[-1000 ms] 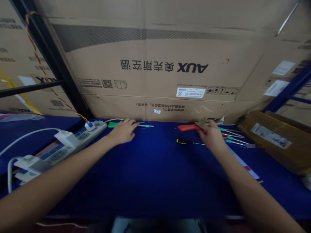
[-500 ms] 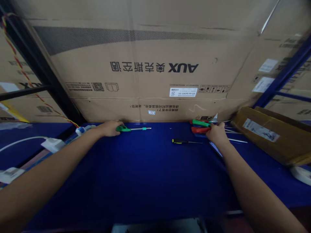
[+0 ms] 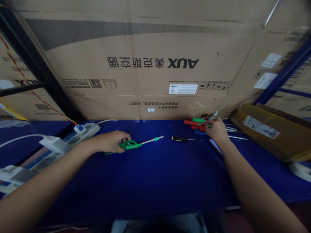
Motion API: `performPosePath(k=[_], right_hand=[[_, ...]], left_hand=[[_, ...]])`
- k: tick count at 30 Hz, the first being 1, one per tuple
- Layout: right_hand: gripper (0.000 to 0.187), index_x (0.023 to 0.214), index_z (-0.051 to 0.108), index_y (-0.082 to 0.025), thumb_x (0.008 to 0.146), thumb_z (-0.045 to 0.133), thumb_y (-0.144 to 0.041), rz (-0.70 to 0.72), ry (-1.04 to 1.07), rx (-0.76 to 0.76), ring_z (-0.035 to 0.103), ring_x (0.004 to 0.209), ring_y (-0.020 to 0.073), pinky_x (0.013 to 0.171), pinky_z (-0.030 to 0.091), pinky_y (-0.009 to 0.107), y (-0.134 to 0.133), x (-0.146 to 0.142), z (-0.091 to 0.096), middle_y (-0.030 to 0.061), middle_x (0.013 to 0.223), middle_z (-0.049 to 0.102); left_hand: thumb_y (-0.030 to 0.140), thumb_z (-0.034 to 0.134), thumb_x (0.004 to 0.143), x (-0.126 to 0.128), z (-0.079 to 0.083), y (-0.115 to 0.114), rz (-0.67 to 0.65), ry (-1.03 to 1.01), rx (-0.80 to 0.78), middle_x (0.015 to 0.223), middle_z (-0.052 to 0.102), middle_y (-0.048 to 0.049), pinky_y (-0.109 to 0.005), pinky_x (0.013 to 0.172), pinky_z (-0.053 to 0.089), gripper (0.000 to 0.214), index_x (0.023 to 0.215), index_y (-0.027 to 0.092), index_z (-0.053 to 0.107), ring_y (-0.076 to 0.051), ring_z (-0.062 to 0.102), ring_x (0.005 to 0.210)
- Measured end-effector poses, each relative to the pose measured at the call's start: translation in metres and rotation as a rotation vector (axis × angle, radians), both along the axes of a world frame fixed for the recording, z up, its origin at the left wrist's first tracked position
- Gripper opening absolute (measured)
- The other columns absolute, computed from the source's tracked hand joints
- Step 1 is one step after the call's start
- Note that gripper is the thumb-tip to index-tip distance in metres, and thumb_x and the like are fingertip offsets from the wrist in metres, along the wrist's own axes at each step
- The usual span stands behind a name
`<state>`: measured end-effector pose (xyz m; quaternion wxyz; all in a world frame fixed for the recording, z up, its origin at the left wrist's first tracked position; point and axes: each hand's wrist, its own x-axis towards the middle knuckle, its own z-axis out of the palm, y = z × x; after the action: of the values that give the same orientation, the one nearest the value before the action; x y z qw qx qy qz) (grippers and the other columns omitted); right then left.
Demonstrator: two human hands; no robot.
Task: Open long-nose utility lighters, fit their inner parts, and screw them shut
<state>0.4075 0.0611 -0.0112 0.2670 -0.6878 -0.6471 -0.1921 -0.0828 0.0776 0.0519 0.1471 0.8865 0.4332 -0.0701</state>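
My left hand is closed around the green handle of a long-necked lighter. Its metal barrel points right and slightly away from me, with a light green slider near the tip. On the right, my right hand has its fingers closed at a pile of red-handled lighters and a green-handled one. Whether it grips one of them or only rests there is hidden by the fingers. Between the hands lies a small black-and-yellow screwdriver, its shaft pointing right.
A power strip with white plugs runs along the left. An open brown carton stands at the right, metal rods beside it. A phone-like flat thing lies under my right wrist. Large cardboard walls the back of the blue table.
My left hand has drawn the green lighter toward me and to the right, its barrel now angled. The red-handled lighters by my right hand have shifted slightly left.
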Motion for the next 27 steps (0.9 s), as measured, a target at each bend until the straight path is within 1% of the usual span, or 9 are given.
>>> performPosePath(k=[4,7,11,14,17,19,22,25,27], right_hand=[[0.022,0.103,0.075,-0.010,0.092,0.060,-0.022,0.165,0.145,0.032,0.067,0.103,0.0317,0.091,0.057,0.049,-0.006,-0.034,0.007,0.0184,0.108,0.065],[0.027,0.109,0.075,-0.015,0.096,0.054,-0.025,0.428,0.204,-0.017,0.066,0.102,0.0282,0.090,0.056,0.045,-0.020,-0.074,0.015,0.0160,0.110,0.064],[0.024,0.103,0.076,-0.021,0.098,0.059,-0.038,0.829,0.204,-0.259,0.067,0.090,0.0177,0.085,0.056,0.032,-0.049,-0.120,0.024,0.0064,0.098,0.069],[0.033,0.101,0.075,-0.022,0.084,0.077,-0.050,0.993,0.189,-0.444,0.064,0.077,0.0142,0.072,0.054,0.026,-0.064,-0.136,0.028,0.0012,0.088,0.069],[0.050,0.100,0.070,-0.019,0.071,0.085,-0.057,1.006,0.190,-0.649,0.060,0.075,0.0152,0.066,0.049,0.026,-0.068,-0.138,0.029,-0.0001,0.084,0.066],[0.045,0.095,0.067,-0.019,0.073,0.084,-0.055,0.967,0.184,-0.741,0.059,0.075,0.0154,0.066,0.047,0.027,-0.067,-0.136,0.029,-0.0001,0.084,0.065],[0.028,0.086,0.064,-0.020,0.083,0.078,-0.044,0.930,0.170,-0.780,0.057,0.073,0.0142,0.066,0.044,0.027,-0.066,-0.133,0.029,-0.0004,0.083,0.064],[0.018,0.084,0.063,-0.020,0.087,0.073,-0.034,0.914,0.168,-0.785,0.056,0.071,0.0137,0.066,0.042,0.027,-0.067,-0.131,0.029,-0.0005,0.081,0.063],[0.017,0.083,0.062,-0.020,0.087,0.072,-0.033,0.906,0.160,-0.789,0.055,0.071,0.0141,0.066,0.041,0.027,-0.069,-0.132,0.029,-0.0003,0.081,0.063]], left_hand=[[0.019,0.063,0.068,0.010,0.009,-0.030,-0.016,0.016,-0.024,0.091,0.066,-0.0003,-0.024,0.067,0.044,0.039,0.106,0.023,0.069,-0.019,0.063,0.081],[0.015,0.065,0.069,0.027,0.013,-0.052,-0.094,-0.003,-0.049,0.091,0.067,0.0004,-0.024,0.065,0.043,0.035,0.103,0.023,0.071,-0.018,0.064,0.080],[0.020,0.072,0.074,0.056,0.006,-0.070,-0.193,-0.106,-0.026,0.103,0.071,0.0006,-0.026,0.073,0.047,0.042,0.116,0.029,0.071,-0.020,0.068,0.092],[0.029,0.073,0.083,0.070,-0.010,-0.071,-0.204,-0.255,0.000,0.117,0.071,-0.0030,-0.030,0.082,0.052,0.046,0.129,0.028,0.066,-0.023,0.070,0.102],[0.035,0.069,0.090,0.070,-0.023,-0.066,-0.200,-0.380,0.018,0.125,0.069,-0.0078,-0.034,0.093,0.053,0.050,0.138,0.024,0.061,-0.024,0.069,0.109],[0.041,0.074,0.087,0.065,-0.027,-0.061,-0.210,-0.415,0.024,0.129,0.068,-0.0091,-0.037,0.097,0.053,0.058,0.140,0.023,0.059,-0.025,0.068,0.112],[0.039,0.076,0.085,0.055,-0.030,-0.052,-0.213,-0.469,-0.007,0.113,0.073,-0.0069,-0.033,0.087,0.057,0.052,0.133,0.022,0.065,-0.021,0.071,0.097],[0.035,0.064,0.094,0.049,-0.036,-0.043,-0.195,-0.591,-0.073,0.096,0.076,-0.0043,-0.025,0.072,0.056,0.035,0.125,0.019,0.069,-0.014,0.070,0.078],[0.034,0.058,0.098,0.049,-0.044,-0.037,-0.141,-0.663,-0.077,0.092,0.077,-0.0040,-0.023,0.066,0.056,0.033,0.123,0.018,0.070,-0.012,0.070,0.073]])
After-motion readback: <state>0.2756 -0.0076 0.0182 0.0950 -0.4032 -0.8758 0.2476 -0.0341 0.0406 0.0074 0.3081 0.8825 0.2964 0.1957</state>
